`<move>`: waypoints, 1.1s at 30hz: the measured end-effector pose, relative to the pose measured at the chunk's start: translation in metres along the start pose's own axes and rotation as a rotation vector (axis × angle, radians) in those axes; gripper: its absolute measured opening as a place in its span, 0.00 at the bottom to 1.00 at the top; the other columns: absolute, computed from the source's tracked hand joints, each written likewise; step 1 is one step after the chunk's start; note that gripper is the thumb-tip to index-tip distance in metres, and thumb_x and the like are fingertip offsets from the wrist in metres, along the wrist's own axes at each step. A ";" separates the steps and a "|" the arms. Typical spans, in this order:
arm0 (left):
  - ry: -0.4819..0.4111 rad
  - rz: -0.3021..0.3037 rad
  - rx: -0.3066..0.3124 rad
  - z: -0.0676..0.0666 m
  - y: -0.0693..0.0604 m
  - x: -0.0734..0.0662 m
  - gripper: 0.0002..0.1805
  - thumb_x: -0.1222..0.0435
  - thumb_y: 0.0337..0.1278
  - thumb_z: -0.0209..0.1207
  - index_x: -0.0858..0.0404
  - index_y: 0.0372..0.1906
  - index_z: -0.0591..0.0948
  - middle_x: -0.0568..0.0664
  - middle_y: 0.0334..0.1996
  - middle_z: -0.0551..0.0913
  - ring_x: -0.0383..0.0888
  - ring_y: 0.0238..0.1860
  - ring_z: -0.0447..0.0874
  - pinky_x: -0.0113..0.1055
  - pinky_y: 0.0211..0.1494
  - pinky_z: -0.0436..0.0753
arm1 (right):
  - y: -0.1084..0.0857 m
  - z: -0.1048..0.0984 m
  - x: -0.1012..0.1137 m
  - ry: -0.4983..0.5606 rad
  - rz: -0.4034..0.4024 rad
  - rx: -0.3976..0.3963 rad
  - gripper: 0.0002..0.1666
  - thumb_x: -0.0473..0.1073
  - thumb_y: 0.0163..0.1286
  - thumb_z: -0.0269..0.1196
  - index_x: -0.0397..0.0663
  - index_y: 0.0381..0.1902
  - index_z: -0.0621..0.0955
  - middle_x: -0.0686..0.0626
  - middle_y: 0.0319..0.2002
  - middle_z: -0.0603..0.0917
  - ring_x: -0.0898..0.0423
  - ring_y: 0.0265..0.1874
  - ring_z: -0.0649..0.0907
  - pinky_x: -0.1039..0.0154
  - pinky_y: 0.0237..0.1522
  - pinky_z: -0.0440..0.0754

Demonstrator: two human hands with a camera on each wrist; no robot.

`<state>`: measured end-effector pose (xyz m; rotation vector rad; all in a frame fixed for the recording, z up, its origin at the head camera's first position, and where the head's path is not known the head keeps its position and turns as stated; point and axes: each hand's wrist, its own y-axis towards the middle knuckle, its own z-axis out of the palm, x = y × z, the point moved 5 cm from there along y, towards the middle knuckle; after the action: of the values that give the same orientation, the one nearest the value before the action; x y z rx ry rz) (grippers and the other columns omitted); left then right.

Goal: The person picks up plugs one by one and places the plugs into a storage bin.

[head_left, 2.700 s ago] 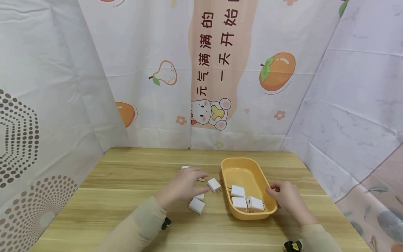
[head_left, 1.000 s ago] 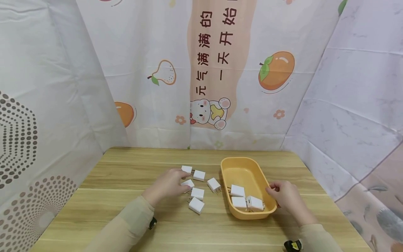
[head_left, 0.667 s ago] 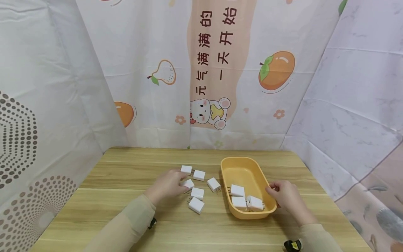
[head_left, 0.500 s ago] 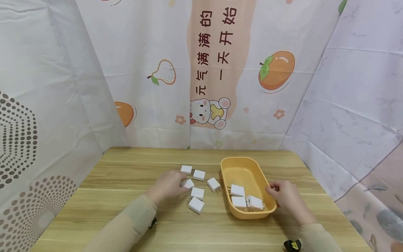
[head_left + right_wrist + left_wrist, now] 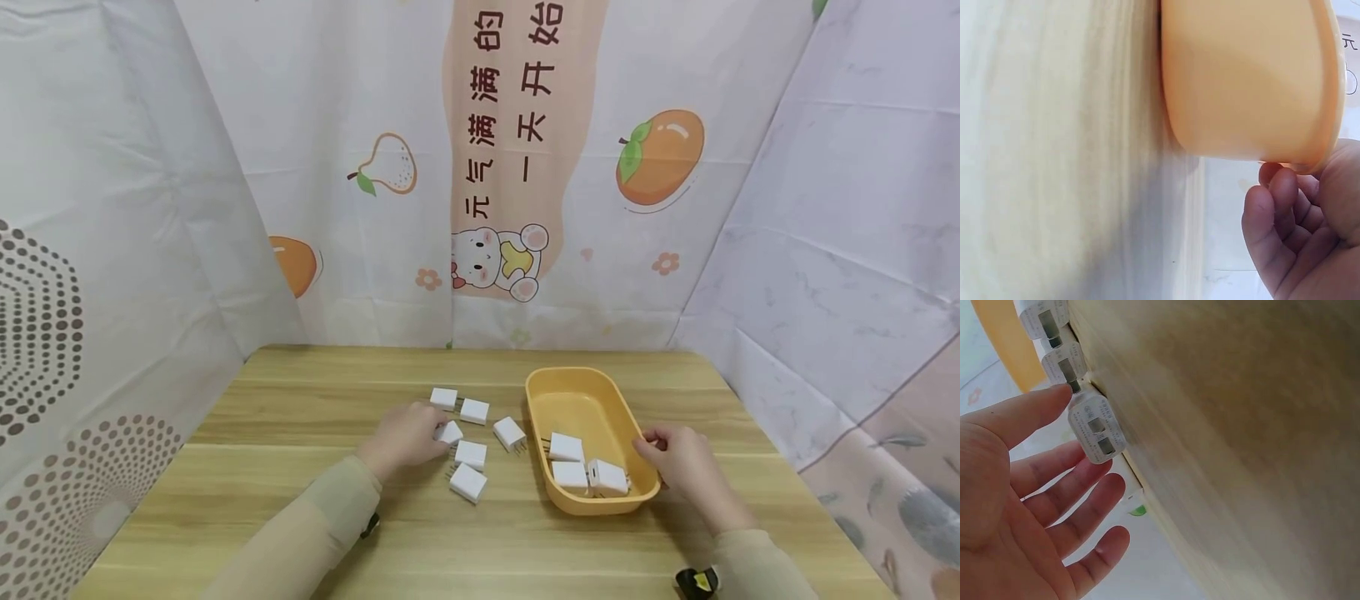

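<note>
**White USB charger (image 5: 449,433) pinched by the left hand (image 5: 411,437) on the worktop (image 5: 322,408)**

The charger sits at the left edge of a loose cluster, left of the yellow tray (image 5: 573,410) and well apart from it. Two more chargers lie just beyond it, the back-left charger (image 5: 443,398) and the back-right charger (image 5: 474,411). On the near side are the middle charger (image 5: 470,454), close by, and the front charger (image 5: 468,482). The slanted charger (image 5: 510,433) lies between the cluster and the tray wall. Three chargers (image 5: 566,447) are in the tray's near end. Patterned cloths (image 5: 345,250) hang behind and on both sides.

The left forearm (image 5: 292,533) slants in from the lower left. Its grip is nearly closed: the thumb is on one side of the charger and the foremost fingertips are on the other, the remaining fingers loosely bent and spread. Whether the charger is clear of the worktop cannot be told. The right forearm (image 5: 757,567) comes from the lower right; the right hand (image 5: 678,458) has its grip closed on the tray's right rim near the front corner, fingers bent against the outer wall.
</note>
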<state>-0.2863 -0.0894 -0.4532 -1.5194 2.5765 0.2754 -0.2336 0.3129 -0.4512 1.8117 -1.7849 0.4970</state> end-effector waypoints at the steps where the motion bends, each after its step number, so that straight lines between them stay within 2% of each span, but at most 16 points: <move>1: 0.001 -0.006 0.004 0.001 0.001 0.000 0.10 0.55 0.54 0.72 0.53 0.29 0.83 0.40 0.26 0.78 0.39 0.27 0.71 0.37 0.28 0.72 | 0.000 0.000 0.000 0.001 -0.001 0.001 0.09 0.43 0.70 0.67 0.44 0.32 0.84 0.53 0.20 0.80 0.56 0.14 0.78 0.62 0.17 0.77; 4: 0.013 -0.022 0.013 0.003 0.002 0.001 0.10 0.53 0.54 0.72 0.53 0.33 0.86 0.41 0.29 0.80 0.39 0.29 0.73 0.38 0.31 0.75 | -0.001 0.002 -0.002 -0.002 0.006 0.001 0.11 0.43 0.71 0.66 0.44 0.29 0.84 0.53 0.19 0.80 0.56 0.14 0.77 0.62 0.17 0.77; 8: 0.021 -0.028 0.018 0.003 0.004 0.002 0.09 0.53 0.54 0.72 0.53 0.31 0.86 0.40 0.28 0.80 0.39 0.28 0.73 0.39 0.32 0.75 | 0.000 0.002 -0.003 -0.018 0.015 0.005 0.12 0.45 0.71 0.65 0.46 0.28 0.84 0.53 0.19 0.79 0.56 0.14 0.77 0.62 0.17 0.76; 15: 0.018 -0.055 0.057 0.006 0.008 0.004 0.13 0.55 0.53 0.72 0.50 0.22 0.78 0.40 0.25 0.77 0.40 0.27 0.72 0.39 0.31 0.74 | 0.001 0.001 0.000 -0.004 -0.002 0.019 0.12 0.44 0.72 0.65 0.41 0.34 0.88 0.51 0.22 0.83 0.57 0.16 0.77 0.63 0.17 0.76; 23: -0.007 -0.111 0.116 0.008 0.011 0.003 0.14 0.57 0.51 0.73 0.52 0.21 0.78 0.41 0.23 0.77 0.40 0.24 0.73 0.37 0.29 0.74 | 0.000 0.001 -0.001 -0.016 -0.006 0.043 0.14 0.44 0.72 0.65 0.38 0.39 0.89 0.50 0.24 0.84 0.57 0.15 0.78 0.63 0.17 0.78; 33: 0.006 -0.123 0.116 0.003 0.010 -0.001 0.14 0.59 0.51 0.73 0.53 0.21 0.78 0.42 0.23 0.76 0.40 0.24 0.72 0.38 0.28 0.73 | 0.000 0.000 0.000 -0.032 -0.015 0.044 0.13 0.45 0.73 0.64 0.41 0.38 0.90 0.51 0.22 0.83 0.57 0.15 0.78 0.63 0.18 0.76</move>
<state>-0.2945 -0.0833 -0.4550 -1.6299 2.4435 0.1057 -0.2335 0.3125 -0.4510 1.8714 -1.7938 0.5072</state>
